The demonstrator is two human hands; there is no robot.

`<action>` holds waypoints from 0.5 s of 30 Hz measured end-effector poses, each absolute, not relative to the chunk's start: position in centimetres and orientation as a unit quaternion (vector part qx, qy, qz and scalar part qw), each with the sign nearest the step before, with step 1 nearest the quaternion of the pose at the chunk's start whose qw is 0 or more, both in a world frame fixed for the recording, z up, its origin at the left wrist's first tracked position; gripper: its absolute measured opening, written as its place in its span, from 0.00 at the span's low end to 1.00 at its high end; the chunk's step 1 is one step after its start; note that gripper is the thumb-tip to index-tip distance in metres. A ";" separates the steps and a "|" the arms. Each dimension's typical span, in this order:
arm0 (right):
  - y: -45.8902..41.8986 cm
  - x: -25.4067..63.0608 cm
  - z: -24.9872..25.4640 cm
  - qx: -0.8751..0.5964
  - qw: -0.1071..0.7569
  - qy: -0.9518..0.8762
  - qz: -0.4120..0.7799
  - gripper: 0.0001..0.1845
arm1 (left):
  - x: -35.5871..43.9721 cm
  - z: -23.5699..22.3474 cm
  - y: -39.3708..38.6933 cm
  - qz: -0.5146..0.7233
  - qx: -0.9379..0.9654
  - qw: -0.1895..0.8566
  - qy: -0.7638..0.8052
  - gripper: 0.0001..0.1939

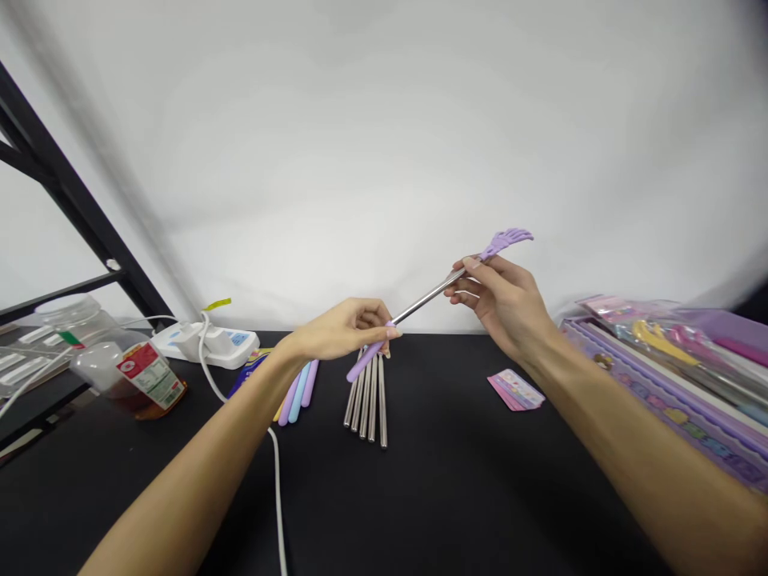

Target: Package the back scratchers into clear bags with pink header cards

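A back scratcher [427, 298] with a purple hand-shaped head, metal rod and purple handle slants above the black table. My left hand [351, 326] pinches it where the handle meets the rod. Close below the purple head, my right hand [501, 292] grips the rod between thumb and fingers. Under my left hand several metal rods [367, 404] lie fanned out, their far ends hidden by it. Just left of them are several purple, blue and yellow handles [295, 396], partly covered by my left forearm.
Small printed cards [516, 390] lie right of centre. A purple box [654, 392] with packaged back scratchers stands at the right. On the left are a white power strip [234, 348] with a white cable [278, 496], a labelled bottle [135, 376] and a black metal frame [78, 200].
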State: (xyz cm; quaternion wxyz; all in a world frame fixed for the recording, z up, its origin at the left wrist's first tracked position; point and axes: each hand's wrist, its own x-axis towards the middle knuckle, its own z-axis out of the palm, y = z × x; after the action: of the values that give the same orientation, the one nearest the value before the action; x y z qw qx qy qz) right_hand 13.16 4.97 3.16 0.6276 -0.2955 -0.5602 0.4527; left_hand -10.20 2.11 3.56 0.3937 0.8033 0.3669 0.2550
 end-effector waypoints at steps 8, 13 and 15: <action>4.9 14.8 3.5 -0.284 0.619 -0.585 0.440 0.14 | -9.2 3.0 2.0 0.304 0.800 0.354 0.376 0.13; 4.3 13.6 2.6 -0.266 0.568 -0.626 0.463 0.17 | -8.1 3.2 2.0 0.319 0.784 0.387 0.365 0.14; 4.3 13.1 2.2 -0.262 0.549 -0.634 0.477 0.17 | -8.0 3.1 2.1 0.302 0.788 0.395 0.362 0.15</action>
State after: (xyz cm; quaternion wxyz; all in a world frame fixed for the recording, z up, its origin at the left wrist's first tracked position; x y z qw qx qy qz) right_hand 13.13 4.31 2.17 0.5490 -0.2620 -0.6342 0.4772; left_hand -7.95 2.10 3.10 0.3949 0.7884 0.3624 0.3019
